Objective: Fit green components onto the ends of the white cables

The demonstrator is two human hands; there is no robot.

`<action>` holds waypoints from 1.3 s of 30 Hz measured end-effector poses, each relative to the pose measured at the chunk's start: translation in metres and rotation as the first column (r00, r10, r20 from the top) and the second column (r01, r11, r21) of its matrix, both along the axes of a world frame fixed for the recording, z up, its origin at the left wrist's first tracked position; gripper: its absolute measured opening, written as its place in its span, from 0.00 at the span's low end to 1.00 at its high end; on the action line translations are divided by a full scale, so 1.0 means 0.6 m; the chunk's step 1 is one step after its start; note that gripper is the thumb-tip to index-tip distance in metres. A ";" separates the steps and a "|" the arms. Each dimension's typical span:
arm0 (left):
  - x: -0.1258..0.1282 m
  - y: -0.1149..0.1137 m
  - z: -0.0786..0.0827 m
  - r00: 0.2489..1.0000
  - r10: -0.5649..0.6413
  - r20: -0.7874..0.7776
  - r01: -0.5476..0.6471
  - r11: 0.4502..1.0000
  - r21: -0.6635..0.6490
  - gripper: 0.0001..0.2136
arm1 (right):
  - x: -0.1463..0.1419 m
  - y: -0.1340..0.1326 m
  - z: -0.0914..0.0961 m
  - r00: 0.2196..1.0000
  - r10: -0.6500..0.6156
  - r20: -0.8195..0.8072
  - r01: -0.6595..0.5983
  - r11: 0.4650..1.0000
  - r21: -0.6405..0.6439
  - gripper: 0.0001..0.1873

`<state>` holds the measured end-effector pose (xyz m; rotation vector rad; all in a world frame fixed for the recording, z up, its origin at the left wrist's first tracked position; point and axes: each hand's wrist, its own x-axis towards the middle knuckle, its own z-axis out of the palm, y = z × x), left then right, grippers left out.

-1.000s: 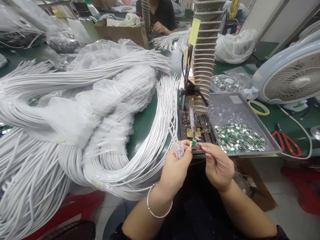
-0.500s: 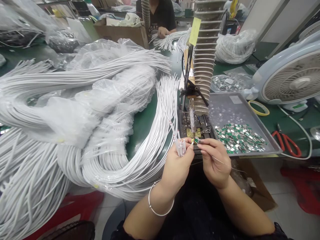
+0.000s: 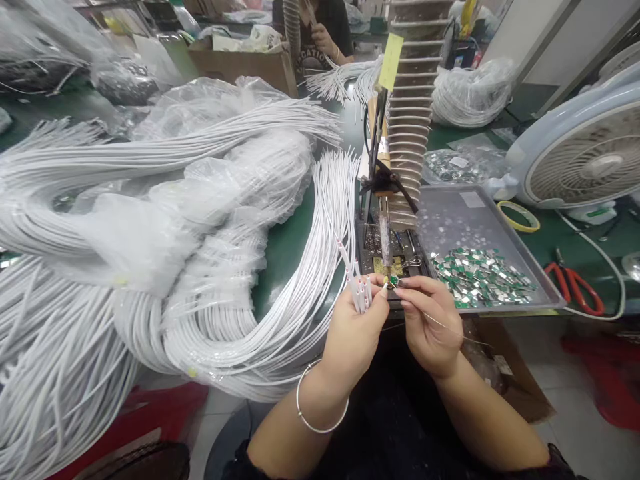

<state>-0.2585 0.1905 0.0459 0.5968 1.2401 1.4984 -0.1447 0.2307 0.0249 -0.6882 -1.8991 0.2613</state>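
Note:
Between the thumb and fingers of my left hand [image 3: 356, 331] is the end of a white cable, and several more cut white cables [image 3: 361, 293] stick up from the same closed hand. My right hand [image 3: 434, 321] pinches a small green circuit board [image 3: 394, 281], which meets the cable end at my left fingertips. A thin solder wire [image 3: 453, 329] also runs through my right fingers and trails off to the right. Directly above the board, the soldering iron [image 3: 385, 237] points down from its stand, its tip at or very near the joint; exact contact is too small to tell.
Large bundles of white cable [image 3: 210, 340] cover the left side. A corrugated hose [image 3: 413, 120] hangs behind the iron. To the right are a grey tray [image 3: 450, 200] with small boards, red-handled cutters [image 3: 575, 283], a tape roll [image 3: 519, 217] and a fan [image 3: 595, 147]. A co-worker [image 3: 325, 40] sits opposite.
My hands, the board and the cables look almost unmoved. Across the table, the co-worker's hand has risen from the cables to chest height.

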 end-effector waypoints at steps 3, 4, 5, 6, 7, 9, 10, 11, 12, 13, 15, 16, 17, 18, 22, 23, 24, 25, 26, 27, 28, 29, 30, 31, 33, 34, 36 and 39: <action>-0.001 -0.001 0.000 1.000 -0.013 -0.010 0.013 1.000 0.014 0.04 | 0.000 0.000 0.000 1.000 0.010 -0.007 -0.010 1.000 0.008 0.13; -0.001 -0.001 -0.001 1.000 -0.021 -0.014 0.021 1.000 0.019 0.04 | 0.000 0.000 -0.001 1.000 0.013 -0.010 -0.013 1.000 0.003 0.13; -0.001 -0.001 -0.001 0.999 -0.027 -0.018 0.027 0.999 0.023 0.04 | 0.000 0.000 -0.002 1.000 0.017 -0.011 -0.017 1.000 -0.001 0.14; -0.001 -0.001 -0.002 0.999 -0.030 -0.021 0.030 0.999 0.025 0.04 | 0.000 0.000 -0.003 1.000 0.019 -0.014 -0.020 1.000 -0.005 0.14; -0.002 -0.001 -0.002 0.999 -0.034 -0.023 0.035 0.999 0.026 0.04 | 0.000 0.000 -0.004 1.000 0.022 -0.015 -0.022 1.000 -0.011 0.14; -0.002 -0.001 -0.003 0.999 -0.034 -0.024 0.034 0.999 0.020 0.03 | 0.001 0.000 -0.006 1.000 0.024 -0.017 -0.024 1.000 -0.020 0.14; -0.001 -0.001 -0.004 0.999 -0.031 -0.026 0.032 0.999 0.014 0.03 | 0.001 0.000 -0.007 1.000 0.024 -0.017 -0.024 0.999 -0.024 0.14; -0.001 -0.001 -0.004 0.999 -0.028 -0.029 0.028 1.000 0.006 0.03 | 0.002 0.000 -0.008 1.000 0.024 -0.015 -0.024 0.999 -0.027 0.14; -0.001 -0.001 -0.005 0.999 -0.025 -0.031 0.025 1.000 0.001 0.04 | 0.003 -0.001 -0.008 1.000 0.023 -0.014 -0.024 0.999 -0.030 0.14; -0.001 -0.001 -0.006 0.999 -0.024 -0.032 0.024 1.000 -0.002 0.04 | 0.003 -0.001 -0.009 1.000 0.025 -0.012 -0.026 0.999 -0.032 0.14; 0.000 -0.002 -0.009 0.999 -0.031 -0.028 0.031 1.000 0.001 0.05 | 0.004 -0.002 -0.010 0.999 0.032 -0.011 -0.032 0.999 -0.037 0.14; 0.000 -0.002 -0.011 0.999 -0.037 -0.024 0.037 0.999 0.003 0.05 | 0.005 -0.003 -0.011 0.999 0.036 -0.014 -0.037 0.999 -0.040 0.14; -0.001 -0.003 -0.012 0.999 -0.043 -0.023 0.043 0.999 0.005 0.05 | 0.005 -0.004 -0.011 0.999 0.040 -0.018 -0.041 0.998 -0.045 0.14; -0.001 -0.004 -0.014 0.999 -0.048 -0.025 0.048 0.999 0.006 0.06 | 0.006 -0.005 -0.012 0.999 0.046 -0.022 -0.047 0.998 -0.053 0.14; -0.005 -0.008 -0.021 0.997 -0.074 -0.026 0.075 0.997 0.035 0.06 | 0.010 -0.009 -0.016 0.997 0.060 -0.054 -0.066 0.991 -0.116 0.16; -0.006 -0.009 -0.023 0.996 -0.084 -0.026 0.085 0.995 0.046 0.06 | 0.010 -0.009 -0.017 0.997 0.055 -0.055 -0.062 0.989 -0.135 0.16; -0.008 -0.010 -0.025 0.995 -0.097 -0.030 0.099 0.994 0.054 0.05 | 0.011 -0.010 -0.017 0.998 0.046 -0.049 -0.052 0.987 -0.149 0.16; -0.009 -0.010 -0.026 0.993 -0.110 -0.040 0.113 0.992 0.059 0.04 | 0.012 -0.010 -0.017 0.999 0.034 -0.031 -0.038 0.986 -0.160 0.16; -0.011 -0.011 -0.027 0.991 -0.121 -0.055 0.124 0.990 0.061 0.04 | 0.012 -0.010 -0.017 1.000 0.023 -0.004 -0.024 0.986 -0.166 0.15; -0.012 -0.012 -0.028 0.989 -0.131 -0.070 0.136 0.989 0.060 0.04 | 0.013 -0.010 -0.017 1.000 0.014 0.024 -0.010 0.986 -0.168 0.14; -0.013 -0.013 -0.028 0.987 -0.136 -0.084 0.141 0.988 0.058 0.04 | 0.013 -0.010 -0.017 0.999 0.006 0.049 0.002 0.986 -0.170 0.13; -0.013 -0.014 -0.028 0.986 -0.139 -0.095 0.145 0.988 0.054 0.04 | 0.013 -0.010 -0.017 0.998 0.001 0.066 0.010 0.985 -0.172 0.11; -0.013 -0.014 -0.028 0.985 -0.139 -0.105 0.145 0.988 0.050 0.04 | 0.013 -0.010 -0.017 0.997 -0.001 0.076 0.014 0.984 -0.176 0.10; -0.014 -0.014 -0.028 0.984 -0.138 -0.115 0.144 0.989 0.046 0.05 | 0.013 -0.010 -0.017 0.997 0.000 0.078 0.014 0.984 -0.179 0.09; -0.015 -0.014 -0.027 0.980 -0.145 -0.137 0.152 0.987 0.045 0.05 | 0.013 -0.009 -0.018 0.998 0.010 0.067 0.002 0.986 -0.169 0.08; -0.015 -0.014 -0.027 0.977 -0.155 -0.148 0.164 0.985 0.049 0.05 | 0.013 -0.008 -0.018 0.998 0.017 0.059 -0.007 0.987 -0.159 0.09; -0.018 -0.012 -0.025 0.968 -0.187 -0.167 0.198 0.979 0.056 0.05 | 0.014 -0.007 -0.019 0.998 0.037 0.049 -0.030 0.990 -0.139 0.10; -0.023 -0.010 -0.021 0.957 -0.225 -0.182 0.237 0.971 0.043 0.04 | 0.014 -0.008 -0.020 0.997 0.073 0.040 -0.067 0.989 -0.128 0.14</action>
